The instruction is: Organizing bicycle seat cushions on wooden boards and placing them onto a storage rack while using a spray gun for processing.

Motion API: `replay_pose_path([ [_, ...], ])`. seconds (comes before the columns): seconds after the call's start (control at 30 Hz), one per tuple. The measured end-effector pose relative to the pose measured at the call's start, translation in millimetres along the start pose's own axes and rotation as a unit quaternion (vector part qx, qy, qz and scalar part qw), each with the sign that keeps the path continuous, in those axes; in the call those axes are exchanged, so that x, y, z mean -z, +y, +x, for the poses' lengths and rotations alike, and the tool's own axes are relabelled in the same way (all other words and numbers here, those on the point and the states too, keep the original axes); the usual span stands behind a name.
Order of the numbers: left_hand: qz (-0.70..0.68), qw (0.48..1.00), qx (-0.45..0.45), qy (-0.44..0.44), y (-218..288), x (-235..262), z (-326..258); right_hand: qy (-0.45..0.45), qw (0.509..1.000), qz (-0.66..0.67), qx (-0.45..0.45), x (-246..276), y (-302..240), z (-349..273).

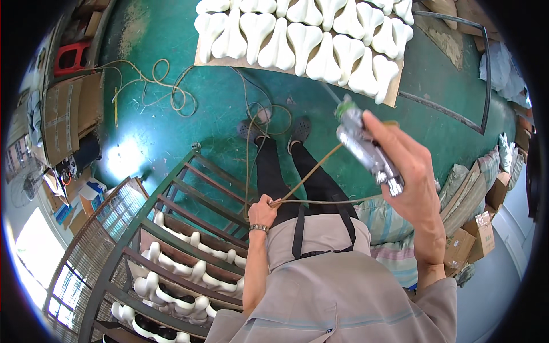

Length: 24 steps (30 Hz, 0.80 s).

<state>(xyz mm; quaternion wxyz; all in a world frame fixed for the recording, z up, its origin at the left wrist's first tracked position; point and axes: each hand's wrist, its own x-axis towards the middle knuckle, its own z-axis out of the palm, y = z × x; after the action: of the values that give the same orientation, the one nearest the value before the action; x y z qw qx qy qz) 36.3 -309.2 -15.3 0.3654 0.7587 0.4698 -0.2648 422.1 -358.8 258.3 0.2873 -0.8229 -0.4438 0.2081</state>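
Observation:
My right hand (410,171) is wrapped round a silver spray gun (366,150) with a green front end. The gun tilts up and left, and a faint pale streak shows at its tip, near the board's front edge. Rows of glossy white pieces (306,41), shaped like bicycle saddles, lie close together on the board (394,91) ahead of me. Down by my waist, my left hand (263,212) is closed round a thin tan hose (311,171). Lengths of hose run from this hand up toward the gun and down to the floor.
A metal rack (166,200) at my lower left holds several tiers of white moulded pieces (171,263). Loose hose coils (182,100) lie on the green floor. A black metal frame (485,86) stands at right, near wrapped bundles (472,183) and cardboard boxes (477,237). A red stool (71,59) is far left.

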Motion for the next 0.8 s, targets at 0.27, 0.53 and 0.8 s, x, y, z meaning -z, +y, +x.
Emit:
replay_pose_path([
  [0.27,0.027,0.999,0.000,-0.024,10,1,5,-0.050,0.999,0.007,0.007,14,-2,-29],
  [0.53,0.025,0.999,-0.021,-0.034,21,-5,4,0.007,0.998,-0.041,-0.054,21,19,-37],
  [0.8,0.040,0.998,-0.030,-0.026,35,-18,0,-0.008,0.996,-0.040,-0.077,28,28,-61],
])
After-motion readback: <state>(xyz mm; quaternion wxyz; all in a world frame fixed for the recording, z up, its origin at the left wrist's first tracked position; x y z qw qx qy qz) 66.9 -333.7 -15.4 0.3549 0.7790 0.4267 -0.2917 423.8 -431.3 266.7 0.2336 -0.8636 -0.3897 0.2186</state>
